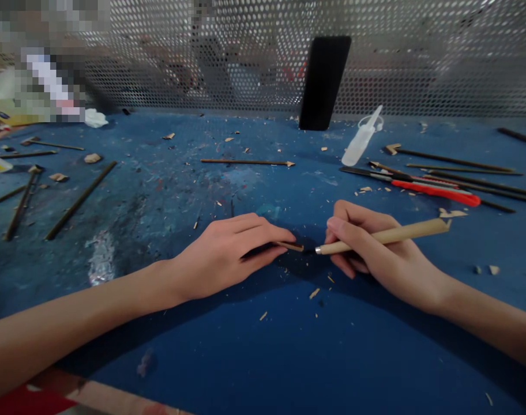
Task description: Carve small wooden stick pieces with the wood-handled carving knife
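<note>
Head | strip [295, 246]: thin, brown | tool [412, 232]: pale, slender (silvery ferrule [318, 251])

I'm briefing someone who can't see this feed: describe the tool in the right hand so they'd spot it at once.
On the blue table, find the right hand. The tool is held there like a pen, its silvery collar towards the left hand. Its thick, pale handle sets it apart from the thin, dark sticks beyond.

Head view: near tabletop [263, 363], facing forward, down.
</note>
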A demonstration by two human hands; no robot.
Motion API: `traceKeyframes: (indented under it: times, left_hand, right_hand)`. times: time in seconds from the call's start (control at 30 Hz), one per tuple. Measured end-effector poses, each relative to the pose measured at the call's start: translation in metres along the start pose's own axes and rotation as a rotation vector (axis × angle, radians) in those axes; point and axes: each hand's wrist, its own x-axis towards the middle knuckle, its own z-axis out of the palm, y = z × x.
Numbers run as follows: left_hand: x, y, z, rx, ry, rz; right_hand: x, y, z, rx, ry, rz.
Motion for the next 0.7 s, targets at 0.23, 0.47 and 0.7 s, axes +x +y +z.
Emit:
traceKeyframes:
  times: [0.23,0.47,0.7]
  left_hand:
    - [0.0003,0.0017,-0.0031,-0.008,-0.008,0.044]
    - [-0.0039,0.001,-0.0044,-0.048,0.001,0.053]
    - [-0.0049,0.0008,-0.0045,-0.067,0.009,0.035]
  right_hand:
    - [-0.0012,-0.0005,0.0007,0.032,0.014,-0.014]
    - [-0.0025,0.0005,-0.0015,0.102,0.001,-0.004]
    - [-0.002,0.0004,-0.0011,0.118,-0.015,-0.013]
